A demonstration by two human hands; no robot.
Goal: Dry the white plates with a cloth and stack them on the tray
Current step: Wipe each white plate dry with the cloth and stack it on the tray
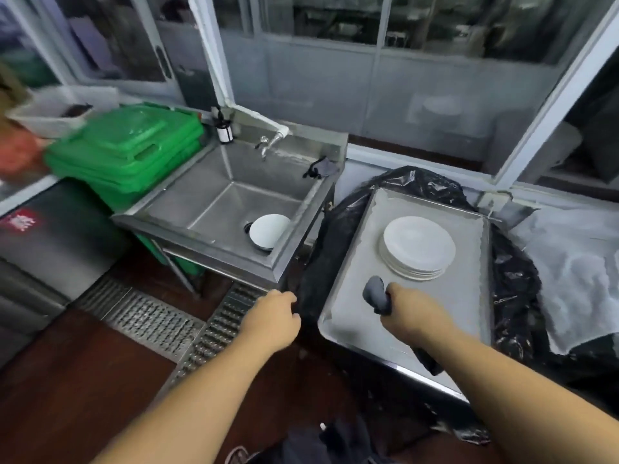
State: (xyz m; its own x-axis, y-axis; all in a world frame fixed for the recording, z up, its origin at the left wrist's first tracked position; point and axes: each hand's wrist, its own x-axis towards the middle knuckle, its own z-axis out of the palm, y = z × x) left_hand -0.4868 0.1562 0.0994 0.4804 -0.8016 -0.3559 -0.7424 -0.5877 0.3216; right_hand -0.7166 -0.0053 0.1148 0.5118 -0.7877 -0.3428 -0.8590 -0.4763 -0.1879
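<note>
A stack of several white plates (418, 249) sits on the metal tray (355, 289) at the right. More white plates (268, 231) lie stacked in the near right corner of the steel sink (214, 202), beside the drain. My right hand (410, 313) hovers over the tray just in front of the stack and grips a bunched grey cloth (376, 294); a dark tail of it hangs below my forearm. My left hand (273, 318) floats between sink and tray with fingers loosely curled, holding nothing.
The tray rests on black plastic sheeting (512, 279). Green crates (127, 152) stand stacked left of the sink. A tap (268, 145) and a soap bottle (224, 130) are at the sink's back, a dark rag (320, 167) on its right rim. A floor drain grate (201, 336) runs below.
</note>
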